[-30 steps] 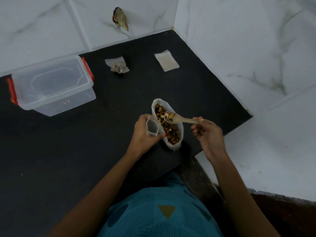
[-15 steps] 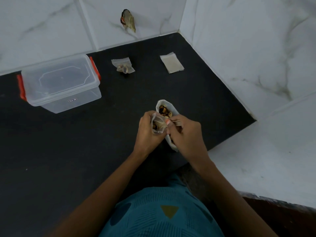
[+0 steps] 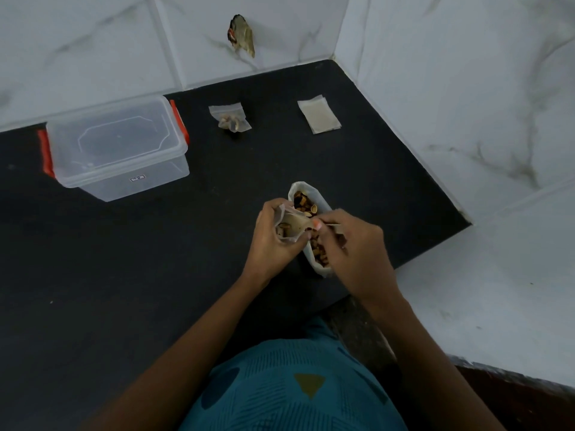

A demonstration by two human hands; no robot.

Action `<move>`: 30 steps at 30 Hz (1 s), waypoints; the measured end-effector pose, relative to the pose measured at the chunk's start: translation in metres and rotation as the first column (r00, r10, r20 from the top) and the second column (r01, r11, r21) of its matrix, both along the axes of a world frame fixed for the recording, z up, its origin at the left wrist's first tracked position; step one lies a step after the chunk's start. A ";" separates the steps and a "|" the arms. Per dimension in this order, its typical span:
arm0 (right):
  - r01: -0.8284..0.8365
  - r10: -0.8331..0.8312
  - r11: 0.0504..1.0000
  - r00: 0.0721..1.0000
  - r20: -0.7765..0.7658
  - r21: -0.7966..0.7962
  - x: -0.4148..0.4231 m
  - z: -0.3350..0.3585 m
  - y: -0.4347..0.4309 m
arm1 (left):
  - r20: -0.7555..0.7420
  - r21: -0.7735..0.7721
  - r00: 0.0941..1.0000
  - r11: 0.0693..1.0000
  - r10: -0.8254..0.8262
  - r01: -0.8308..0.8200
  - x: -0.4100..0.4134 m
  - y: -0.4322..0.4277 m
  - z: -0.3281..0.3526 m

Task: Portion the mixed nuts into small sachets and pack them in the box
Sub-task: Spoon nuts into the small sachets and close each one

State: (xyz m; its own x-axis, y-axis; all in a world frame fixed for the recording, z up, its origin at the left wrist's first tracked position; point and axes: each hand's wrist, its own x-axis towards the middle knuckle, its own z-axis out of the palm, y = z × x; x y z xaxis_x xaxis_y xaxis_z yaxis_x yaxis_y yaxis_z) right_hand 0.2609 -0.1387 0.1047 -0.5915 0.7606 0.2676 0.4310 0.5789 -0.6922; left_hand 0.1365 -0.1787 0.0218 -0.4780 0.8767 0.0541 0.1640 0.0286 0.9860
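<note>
Nearest, at the bottom edge: a teal patterned shirt (image 3: 295,393), with 2 bare forearms reaching forward over a black countertop (image 3: 124,290).

Just beyond, left hand (image 3: 269,244) curled round a small sachet (image 3: 292,235), gripping it with the mouth held open. Inside the sachet, a few nuts and the bowl of a pale spoon (image 3: 295,223). Right hand (image 3: 351,247) pinching the spoon's handle between thumb and fingertips, the handle's end poking out past the knuckles. Both hands close together, above and against a bag of mixed nuts (image 3: 306,202), lying open on the countertop near its right edge and partly hidden behind the right hand.

Farther back, well apart from the hands: at left, a clear plastic box (image 3: 118,150), lid on, 2 red clips at its ends, near the wall. Toward the middle, 1 filled sachet (image 3: 230,119) lying on the countertop with a few nuts inside. To its right, a flat stack of empty sachets (image 3: 319,116), number impossible to tell.

Farthest: white marble-patterned wall tiles (image 3: 93,42) meeting in a corner, and on them a small brownish thing (image 3: 242,35) with a red spot, too unclear to name.
</note>
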 end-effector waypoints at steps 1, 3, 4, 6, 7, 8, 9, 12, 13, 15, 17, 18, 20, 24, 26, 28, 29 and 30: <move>-0.012 0.012 1.000 1.000 -0.001 0.026 0.001 0.001 0.000 | 0.030 0.012 1.000 1.000 -0.009 0.009 0.001 0.000 0.001; -0.058 0.057 0.994 0.998 0.023 0.093 0.002 0.001 -0.001 | 0.079 0.040 0.996 0.999 -0.034 0.031 0.003 0.000 0.001; -0.079 0.075 0.988 0.997 0.034 0.131 0.002 0.001 -0.002 | 0.095 0.046 0.995 0.998 -0.036 0.032 0.002 -0.001 0.001; -0.105 0.100 0.977 0.994 0.038 0.185 0.005 -0.001 -0.002 | 0.124 0.039 0.992 0.999 -0.026 0.021 0.000 -0.001 -0.002; -0.114 0.110 0.973 0.993 0.030 0.199 0.006 -0.002 -0.002 | 0.137 0.037 0.990 0.999 -0.022 0.017 -0.002 -0.001 -0.003; -0.120 0.119 0.970 0.993 0.020 0.210 0.007 -0.003 -0.001 | 0.144 0.033 0.989 0.999 -0.021 0.017 -0.002 -0.001 -0.003; -0.124 0.124 0.968 0.992 0.014 0.218 0.008 -0.003 -0.001 | 0.147 0.026 0.989 1.000 -0.021 0.017 -0.002 -0.001 -0.003; -0.084 0.093 0.981 0.995 -0.043 0.174 0.011 -0.004 -0.001 | 0.133 0.006 0.991 1.000 -0.010 0.009 -0.003 -0.001 -0.006; -0.040 0.051 0.992 0.995 -0.087 0.117 0.013 -0.002 0.001 | 0.135 0.001 0.991 1.000 0.001 -0.001 -0.004 -0.001 -0.007; 0.079 -0.080 0.997 0.983 -0.163 -0.011 0.020 -0.002 0.009 | 0.142 -0.023 0.990 1.000 0.017 -0.014 -0.005 -0.002 -0.009; 0.192 -0.205 0.977 0.965 -0.161 -0.095 0.029 -0.007 0.022 | 0.138 -0.051 0.990 0.999 0.023 -0.016 -0.007 -0.004 -0.010; 0.232 -0.246 0.966 0.961 -0.130 -0.115 0.034 -0.012 0.027 | 0.139 -0.058 0.990 0.998 0.019 -0.011 -0.008 -0.005 -0.010; 0.284 -0.292 0.949 0.955 -0.046 -0.140 0.041 -0.022 0.033 | 0.148 -0.074 0.989 0.997 0.012 -0.001 -0.007 -0.008 -0.012; 0.263 -0.250 0.956 0.963 0.103 -0.133 0.044 -0.042 0.029 | 0.193 -0.115 0.981 0.992 -0.035 0.058 -0.005 -0.010 -0.017; 0.227 -0.208 0.969 0.964 0.164 -0.102 0.041 -0.051 0.026 | 0.204 -0.129 0.977 0.987 -0.069 0.097 -0.003 -0.009 -0.020; 0.200 -0.182 0.977 0.965 0.191 -0.080 0.038 -0.060 0.025 | 0.191 -0.132 0.977 0.983 -0.098 0.125 0.000 -0.008 -0.023; 0.185 -0.167 0.980 0.963 0.210 -0.071 0.038 -0.064 0.026 | 0.184 -0.134 0.977 0.982 -0.109 0.135 0.001 -0.007 -0.024; 0.172 -0.152 0.983 0.961 0.230 -0.068 0.038 -0.068 0.026 | 0.179 -0.138 0.977 0.980 -0.118 0.144 0.002 -0.007 -0.024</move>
